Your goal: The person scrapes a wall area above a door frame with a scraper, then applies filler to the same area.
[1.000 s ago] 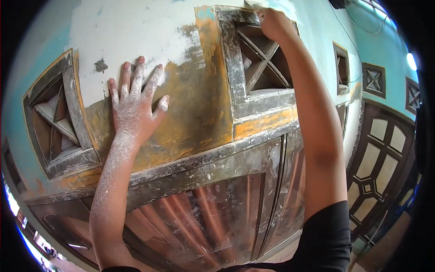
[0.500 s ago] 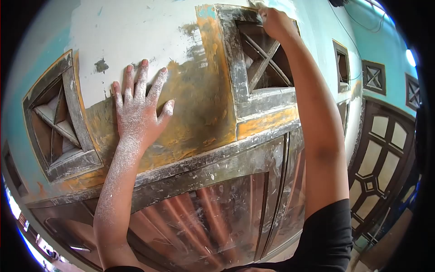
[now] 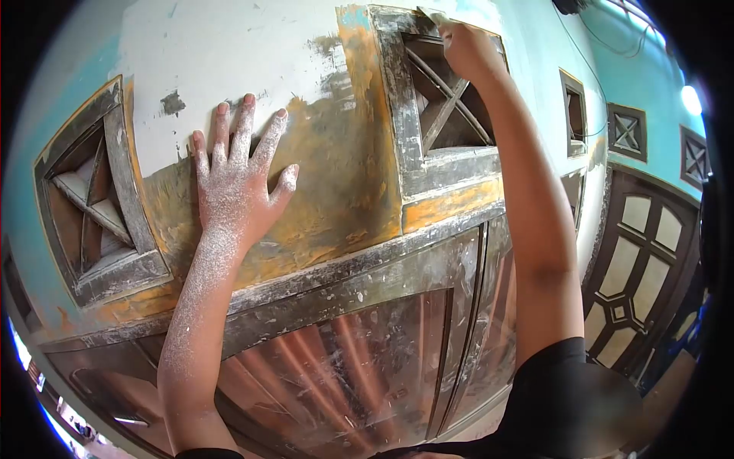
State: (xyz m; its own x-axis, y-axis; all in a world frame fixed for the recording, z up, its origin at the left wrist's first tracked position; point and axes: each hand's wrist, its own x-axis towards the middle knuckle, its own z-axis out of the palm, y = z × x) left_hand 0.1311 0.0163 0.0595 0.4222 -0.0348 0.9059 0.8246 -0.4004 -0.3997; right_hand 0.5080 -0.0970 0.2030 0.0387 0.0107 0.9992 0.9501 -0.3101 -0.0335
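My left hand [image 3: 238,180] lies flat on the wall [image 3: 321,176], fingers spread, with white dust over its back and the forearm. Beneath it the wall is bare brownish-orange, with white coating above. High on the right, my right hand [image 3: 468,52] is closed round a small flat scraper-like tool [image 3: 433,15]. The tool's tip is at the top bar of a worn wooden frame [image 3: 409,99] with crossed slats. Most of the tool's handle is hidden in the fingers.
Another crossed-slat frame [image 3: 95,206] is on the left. Below runs a weathered wooden beam [image 3: 321,283] over reddish-brown panels [image 3: 344,367]. A panelled door [image 3: 631,260] stands at the right, with cables [image 3: 612,46] hanging above.
The tool shows more at the frame's top edge, and my right hand has moved slightly down and right. My left hand stays spread on the wall. The view has shifted a little.
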